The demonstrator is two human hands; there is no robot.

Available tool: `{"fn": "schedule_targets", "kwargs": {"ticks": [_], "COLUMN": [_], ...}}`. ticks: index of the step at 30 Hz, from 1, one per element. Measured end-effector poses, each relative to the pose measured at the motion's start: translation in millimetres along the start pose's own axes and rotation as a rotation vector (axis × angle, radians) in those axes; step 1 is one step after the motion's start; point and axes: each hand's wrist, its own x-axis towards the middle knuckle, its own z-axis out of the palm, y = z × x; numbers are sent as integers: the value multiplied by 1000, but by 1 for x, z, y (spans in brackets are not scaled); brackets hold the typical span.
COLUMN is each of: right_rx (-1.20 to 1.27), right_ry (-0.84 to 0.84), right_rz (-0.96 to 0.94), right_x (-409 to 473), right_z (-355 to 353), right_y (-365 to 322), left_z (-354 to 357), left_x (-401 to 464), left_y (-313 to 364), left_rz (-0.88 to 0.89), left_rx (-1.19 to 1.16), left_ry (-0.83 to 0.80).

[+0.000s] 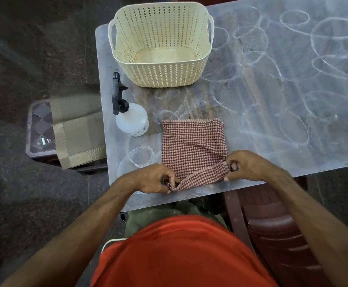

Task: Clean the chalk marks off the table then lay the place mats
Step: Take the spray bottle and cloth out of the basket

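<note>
Left of the table, a stack of olive-tan place mats is lying on a small glass-topped stand, overhanging its near edge. On the table's left end, a white spray bottle with a black trigger head is lying on its side, and beyond it a cream perforated basket is standing upright. The left hand is pinching the near left corner of a red-and-white checked cloth, fingers closed on the bunched fabric at the table's near edge. The cloth is spreading flat away from both hands, just right of the bottle. The right hand is gripping the cloth's near right corner, fingers curled tight around it. Looping white chalk marks are covering the table, thickest to the right of the basket and cloth.
</note>
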Motion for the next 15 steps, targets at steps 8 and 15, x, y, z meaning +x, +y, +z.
{"fn": "schedule_targets", "kwargs": {"ticks": [8,15], "right_rx": [145,670], "right_ry": [245,211], "right_rz": [7,26], "right_x": [-7,-5], "right_z": [36,22], "right_y": [-11,-9], "left_z": [6,-21], "left_x": [2,-7], "left_y": [-8,22], "left_rz": [-34,80], "left_rx": [10,-363], "left_ry": [-4,295]}}
